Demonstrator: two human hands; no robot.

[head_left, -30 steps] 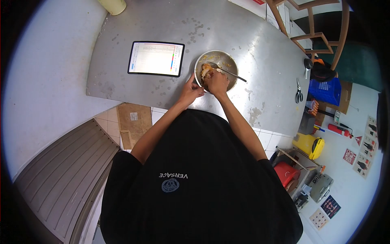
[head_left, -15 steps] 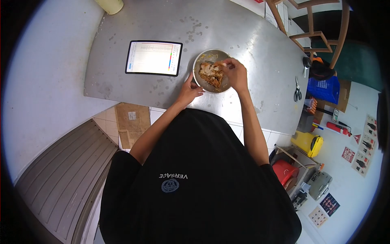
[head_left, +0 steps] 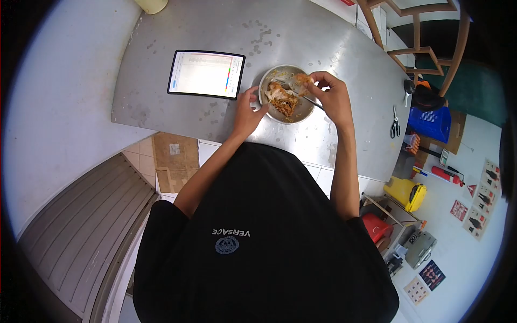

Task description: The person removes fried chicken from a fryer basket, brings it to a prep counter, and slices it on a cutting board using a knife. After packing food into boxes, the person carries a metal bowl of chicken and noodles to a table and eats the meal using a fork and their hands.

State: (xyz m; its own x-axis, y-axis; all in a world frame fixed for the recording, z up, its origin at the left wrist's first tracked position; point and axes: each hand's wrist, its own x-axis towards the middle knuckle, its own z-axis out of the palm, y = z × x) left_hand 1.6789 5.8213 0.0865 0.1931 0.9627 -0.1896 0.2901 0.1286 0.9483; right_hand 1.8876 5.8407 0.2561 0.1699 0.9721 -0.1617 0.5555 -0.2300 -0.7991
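A round metal bowl [head_left: 264,81] holds a mound of brown noodles [head_left: 283,110] with pale, torn chicken [head_left: 276,91] on top. A fork [head_left: 312,101] lies in it, its handle reaching over the right rim below my right hand. Above the bowl's right side, my right hand [head_left: 333,96] pinches a crisp orange-brown piece of fried chicken [head_left: 305,81] between thumb and fingers. My left hand [head_left: 249,112] rests at the left rim with fingers apart, the thumb close to the bowl; whether it touches is unclear.
A lit tablet [head_left: 206,74] lies on the metal table [head_left: 183,116], left of the bowl. Scissors [head_left: 395,123] and a black-and-metal utensil [head_left: 408,91] sit along the right edge. Part of a pale yellow container [head_left: 152,5] shows at the far left corner.
My right hand has moved right, lifting the chicken piece away from the mound and uncovering the fork. My left hand's fingers have loosened from the bowl's rim.
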